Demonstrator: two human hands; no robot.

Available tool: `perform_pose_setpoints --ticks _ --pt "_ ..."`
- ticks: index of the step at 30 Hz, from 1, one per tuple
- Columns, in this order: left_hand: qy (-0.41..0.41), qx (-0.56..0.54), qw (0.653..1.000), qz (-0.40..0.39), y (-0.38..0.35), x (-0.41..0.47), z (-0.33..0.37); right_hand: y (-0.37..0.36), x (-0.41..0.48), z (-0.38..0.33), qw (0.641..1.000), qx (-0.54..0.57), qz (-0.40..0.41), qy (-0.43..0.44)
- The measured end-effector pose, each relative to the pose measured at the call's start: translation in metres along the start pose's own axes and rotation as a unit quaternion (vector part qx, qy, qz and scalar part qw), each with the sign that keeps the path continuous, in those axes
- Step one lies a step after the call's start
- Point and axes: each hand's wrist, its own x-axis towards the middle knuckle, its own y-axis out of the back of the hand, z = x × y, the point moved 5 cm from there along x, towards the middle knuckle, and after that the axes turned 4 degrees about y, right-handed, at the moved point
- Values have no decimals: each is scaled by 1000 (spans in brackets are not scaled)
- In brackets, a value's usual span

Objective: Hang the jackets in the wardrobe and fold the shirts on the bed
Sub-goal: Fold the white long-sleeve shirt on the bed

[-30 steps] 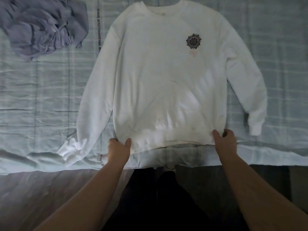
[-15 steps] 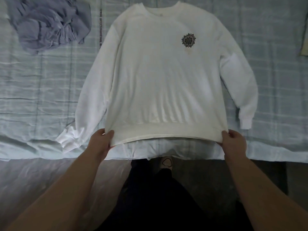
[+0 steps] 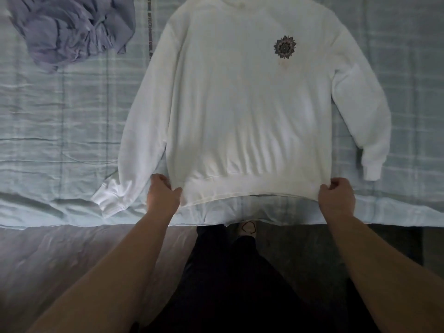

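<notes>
While taut, hem (image 3: 249, 187) near bed edge (image 3: 60, 218)

Pale wooden floor (image 3: 72, 255) lies at lower left, dark trousers (image 3: 228, 289) at centre, possibly a dark mat (image 3: 293, 243) at right.

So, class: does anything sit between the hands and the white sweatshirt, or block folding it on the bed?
Nothing visible does. The left hand and right hand grip the hem of the white sweatshirt, and the crumpled purple garment lies apart on the bed.
</notes>
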Motion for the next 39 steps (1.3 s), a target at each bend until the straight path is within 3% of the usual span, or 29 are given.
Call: perform_pose_setpoints --ticks 3,6,9,16,22,25,30,35,39 --pt "-28 63 998 3 8 -6 19 7 -4 -23 998 -39 27 39" --pt "-157 117 980 16 4 -20 56 3 -16 -58 985 -67 30 153" --pt "-272 147 951 -20 -13 -33 96 -9 -26 -90 969 -76 9 233" --pt "-430 241 868 -67 -73 -49 177 -4 -3 -108 963 -76 31 257" --pt "-492 272 819 -114 -159 -76 253 60 71 -36 988 9 107 114" --pt "-512 247 812 -136 -212 -104 297 82 110 4 993 -16 101 56" --pt "-532 254 787 -179 -304 -158 360 94 156 42 991 -75 34 102" --pt "-505 315 776 -208 -374 -196 391 123 195 72 994 57 -16 96" --pt "-505 371 767 -139 -399 -218 427 195 232 68 975 44 103 190"
